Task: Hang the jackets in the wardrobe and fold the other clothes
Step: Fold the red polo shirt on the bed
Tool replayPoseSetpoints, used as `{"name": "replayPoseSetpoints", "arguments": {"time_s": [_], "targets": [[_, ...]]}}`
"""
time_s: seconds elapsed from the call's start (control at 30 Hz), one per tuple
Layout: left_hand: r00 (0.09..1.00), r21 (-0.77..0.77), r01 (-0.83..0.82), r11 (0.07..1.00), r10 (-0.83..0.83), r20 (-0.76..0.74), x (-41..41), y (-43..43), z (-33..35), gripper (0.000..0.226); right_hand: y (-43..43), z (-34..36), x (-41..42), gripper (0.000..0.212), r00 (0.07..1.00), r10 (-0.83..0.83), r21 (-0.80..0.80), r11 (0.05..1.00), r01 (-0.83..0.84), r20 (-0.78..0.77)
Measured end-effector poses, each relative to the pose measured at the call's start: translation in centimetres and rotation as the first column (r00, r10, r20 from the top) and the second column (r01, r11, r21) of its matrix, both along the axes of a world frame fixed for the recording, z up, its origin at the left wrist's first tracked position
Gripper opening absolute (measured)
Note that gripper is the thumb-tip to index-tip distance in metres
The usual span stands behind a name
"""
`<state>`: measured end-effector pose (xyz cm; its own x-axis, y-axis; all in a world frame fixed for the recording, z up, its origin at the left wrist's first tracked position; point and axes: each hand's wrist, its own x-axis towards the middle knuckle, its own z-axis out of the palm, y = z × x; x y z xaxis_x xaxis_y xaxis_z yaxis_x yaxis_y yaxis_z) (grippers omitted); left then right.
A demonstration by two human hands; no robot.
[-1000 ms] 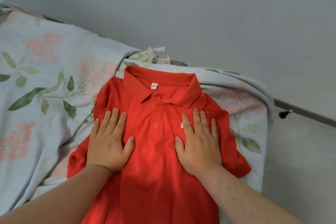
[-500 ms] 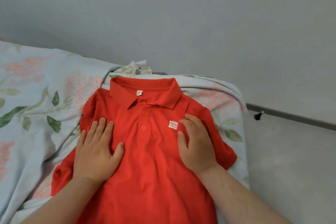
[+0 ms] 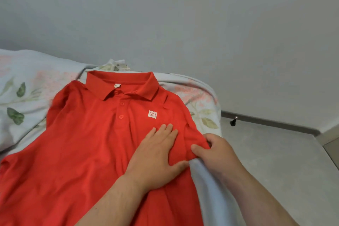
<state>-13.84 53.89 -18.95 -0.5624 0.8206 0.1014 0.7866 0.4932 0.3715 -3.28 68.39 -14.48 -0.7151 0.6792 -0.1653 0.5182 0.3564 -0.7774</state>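
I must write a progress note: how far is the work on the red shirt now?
Done: the red polo shirt lies spread face up on the floral sheet. In hand: the left hand presses flat on its chest while the right hand pinches the sleeve hem, likely to begin a fold. Left: every fold; no jacket or wardrobe is in view.

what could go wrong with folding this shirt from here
1. The right hand pinches the sleeve at the bed's edge; it may drag the bedsheet along or slip toward the floor.
2. The left hand presses only one spot of the red polo shirt, so the far side could bunch on the rumpled sheet.
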Motion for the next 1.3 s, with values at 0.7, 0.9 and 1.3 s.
{"name": "replayPoseSetpoints", "arguments": {"time_s": [0.7,0.9,1.3], "targets": [[0.993,-0.049,0.040,0.998,-0.046,-0.108,0.2,0.6,-1.5,0.108,5.3,-0.6,-1.9,0.019,0.861,-0.499,-0.285,0.842,0.457,-0.094],[0.994,-0.073,0.061,0.995,-0.067,-0.090,0.3,0.7,-1.3,0.109,3.5,0.1,-1.6,0.039,0.957,-0.291,-0.103,0.951,0.291,0.006],[0.977,-0.109,0.196,0.975,-0.203,-0.062,1.5,-0.6,-0.7,0.112,4.4,-0.9,0.3,0.035,0.813,-0.535,-0.592,0.740,0.319,-0.230]]}}
